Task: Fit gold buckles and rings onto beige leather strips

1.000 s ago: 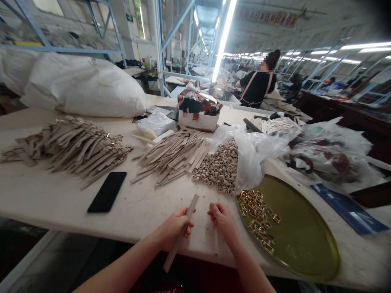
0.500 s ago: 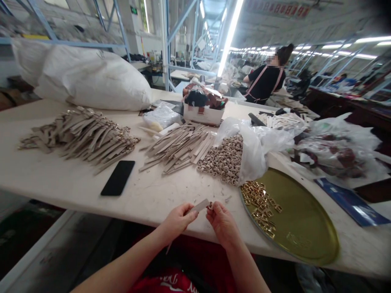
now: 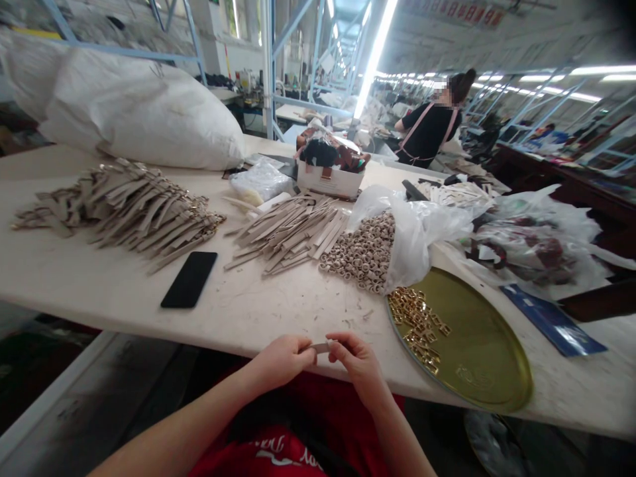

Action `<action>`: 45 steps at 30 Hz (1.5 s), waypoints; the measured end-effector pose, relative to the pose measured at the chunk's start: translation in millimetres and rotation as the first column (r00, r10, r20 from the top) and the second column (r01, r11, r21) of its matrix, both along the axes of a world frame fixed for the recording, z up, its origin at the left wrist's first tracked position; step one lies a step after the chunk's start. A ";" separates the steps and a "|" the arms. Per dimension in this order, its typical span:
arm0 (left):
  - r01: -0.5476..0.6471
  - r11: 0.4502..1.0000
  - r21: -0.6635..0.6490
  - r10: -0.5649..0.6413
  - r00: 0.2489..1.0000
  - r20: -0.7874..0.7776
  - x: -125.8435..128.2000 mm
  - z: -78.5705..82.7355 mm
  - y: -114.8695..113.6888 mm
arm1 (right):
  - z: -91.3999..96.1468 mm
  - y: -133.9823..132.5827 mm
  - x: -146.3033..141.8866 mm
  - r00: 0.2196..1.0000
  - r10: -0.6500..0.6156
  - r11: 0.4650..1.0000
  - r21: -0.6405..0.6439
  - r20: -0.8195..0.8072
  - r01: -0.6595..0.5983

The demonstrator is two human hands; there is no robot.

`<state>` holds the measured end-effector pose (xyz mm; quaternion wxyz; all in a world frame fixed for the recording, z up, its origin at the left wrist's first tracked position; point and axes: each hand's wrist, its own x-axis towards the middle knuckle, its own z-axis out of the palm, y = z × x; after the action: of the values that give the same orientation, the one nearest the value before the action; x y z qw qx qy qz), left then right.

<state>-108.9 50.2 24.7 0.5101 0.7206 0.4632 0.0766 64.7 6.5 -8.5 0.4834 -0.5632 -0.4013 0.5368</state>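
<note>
My left hand pinches a beige strap near the table's front edge. At the strap's other end, my right hand has its thumb and fingers closed; whether a small ring is in them too is hidden. Ahead lie a pile of loose beige straps and a heap of small beige rings spilling from a clear plastic bag. Gold buckles lie on the left side of a round gold-coloured tray, right of my right hand.
A black phone lies to the left, before a pile of straps with gold fittings. Behind are a big white sack and a filled white box. A blue packet lies right. A person stands farther back.
Both hands have come slightly lower and nearer the table edge. The strap between them now lies flatter, its end in my right fingers, where a small ring showed before. The view shifted slightly.
</note>
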 end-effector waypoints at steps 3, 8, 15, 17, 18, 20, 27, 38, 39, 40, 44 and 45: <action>-0.002 0.999 -0.049 0.004 0.999 0.050 2.8 -5.8 0.2 | 4.9 -2.3 -5.8 0.999 0.019 0.999 -0.038 -0.044 -0.020; 0.073 0.976 -0.204 -0.047 0.991 0.128 9.4 -9.8 -1.7 | 4.0 -0.3 -13.4 0.971 -0.042 0.996 -0.092 -0.235 0.021; 0.121 0.921 -0.370 -0.027 0.968 0.249 23.3 -5.3 4.5 | -1.5 8.3 -7.4 0.960 -0.174 0.984 -0.007 -0.219 0.177; 0.070 0.935 -0.349 0.021 0.968 0.251 32.4 -6.2 7.7 | -4.5 10.2 -6.6 0.969 -0.145 0.988 0.018 -0.202 0.152; 0.043 0.938 -0.344 0.052 0.964 0.261 37.0 -7.6 10.0 | -5.3 10.9 -2.8 0.978 -0.132 0.989 0.038 -0.161 0.140; -0.017 0.939 -0.345 0.123 0.950 0.288 44.5 -11.7 15.8 | -3.7 11.9 16.8 0.988 -0.150 0.984 0.099 0.043 0.145; -0.079 0.897 -0.435 0.227 0.926 0.301 57.3 -15.8 24.9 | 15.9 26.6 142.8 0.105 -0.002 0.998 0.009 0.994 -0.066; 0.021 0.931 -0.364 0.086 0.958 0.275 54.5 3.0 11.2 | 27.2 49.3 149.6 -0.021 0.039 0.950 -0.044 0.999 -0.308; 0.019 0.930 -0.368 0.094 0.953 0.287 52.4 3.7 10.9 | 33.5 46.2 144.7 -0.013 0.022 0.946 -0.024 1.000 -0.325; 0.008 0.928 -0.374 0.114 0.946 0.303 50.8 4.9 10.8 | 39.9 42.6 136.8 -0.004 0.004 0.940 -0.005 1.000 -0.342; -0.052 0.895 -0.443 0.248 0.884 0.397 46.3 16.2 12.9 | 57.2 25.7 80.8 0.202 -0.056 0.860 0.151 0.978 -0.488; -0.050 0.879 -0.474 0.277 0.863 0.423 44.6 20.1 13.9 | 58.4 21.8 65.3 0.275 -0.057 0.824 0.201 0.960 -0.529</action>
<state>-64.3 64.1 44.8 0.7517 0.4988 0.3886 0.1877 130.0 28.3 49.9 0.1912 -0.5544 -0.8082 0.0536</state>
